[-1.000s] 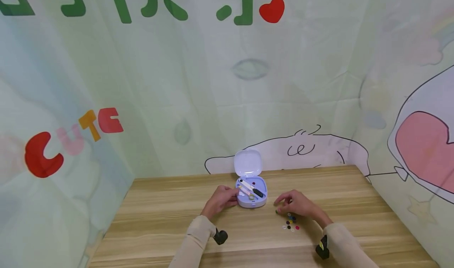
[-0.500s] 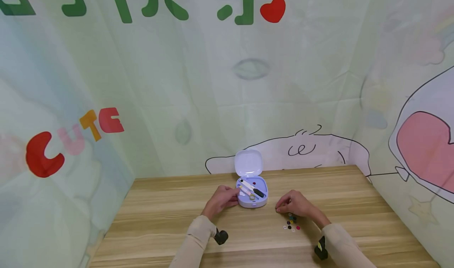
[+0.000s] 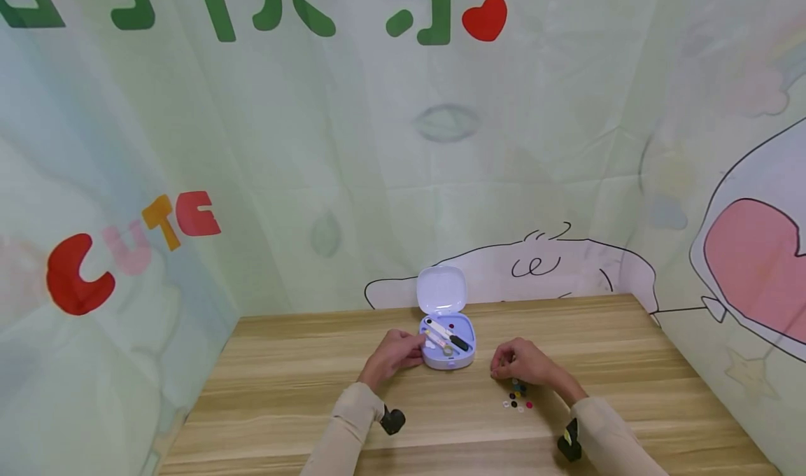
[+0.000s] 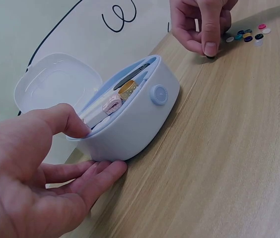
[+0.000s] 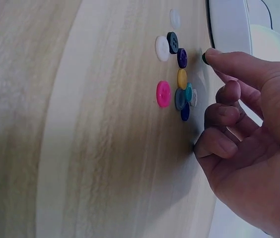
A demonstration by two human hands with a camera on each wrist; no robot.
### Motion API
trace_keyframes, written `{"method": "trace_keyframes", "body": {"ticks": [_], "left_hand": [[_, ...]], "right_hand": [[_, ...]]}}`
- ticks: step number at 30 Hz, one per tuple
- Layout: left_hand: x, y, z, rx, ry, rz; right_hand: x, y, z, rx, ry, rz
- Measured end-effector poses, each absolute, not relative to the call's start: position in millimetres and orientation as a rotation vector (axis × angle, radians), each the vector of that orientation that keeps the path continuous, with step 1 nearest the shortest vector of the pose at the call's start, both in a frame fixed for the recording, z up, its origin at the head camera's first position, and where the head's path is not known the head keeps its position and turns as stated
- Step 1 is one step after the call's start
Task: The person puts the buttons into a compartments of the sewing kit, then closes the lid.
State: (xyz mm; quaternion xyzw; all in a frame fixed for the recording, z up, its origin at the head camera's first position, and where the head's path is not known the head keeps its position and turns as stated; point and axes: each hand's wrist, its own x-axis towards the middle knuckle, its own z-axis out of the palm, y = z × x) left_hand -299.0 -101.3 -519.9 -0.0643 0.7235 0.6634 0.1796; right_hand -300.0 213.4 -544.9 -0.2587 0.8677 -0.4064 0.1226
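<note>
A lilac sewing box (image 3: 448,361) with its lid (image 3: 441,290) standing up sits at the middle back of the table. Inside lie a white-and-black seam ripper-like tool (image 3: 448,334), a rolled tape measure (image 4: 112,104), a gold thimble (image 4: 127,89) and a small red button (image 3: 450,325). My left hand (image 3: 393,354) grips the box's left wall, thumb over the rim and fingers low outside. Right of the box, my right hand (image 3: 526,362) pinches a dark button (image 5: 204,58) between thumb and forefinger, close to the tabletop. Its other fingers are curled.
Several loose buttons, among them a pink button (image 5: 163,94), a yellow button (image 5: 182,78) and a white button (image 5: 162,48), lie on the wooden table (image 3: 290,392) below the right hand. A printed cloth (image 3: 315,147) hangs behind the table.
My right thumb and forefinger have closed on the dark button, which lay on the table under them a second ago. The left hand and the box have stayed in place.
</note>
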Motion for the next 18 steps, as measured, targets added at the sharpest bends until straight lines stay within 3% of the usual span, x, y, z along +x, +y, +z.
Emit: {"method": "trace_keyframes", "body": {"ticks": [18], "left_hand": [[-298.9, -101.1, -519.5, -0.195, 2.054, 1.864]], "right_hand": [[-305.5, 203.4, -523.5, -0.479, 2.469, -1.399]]}}
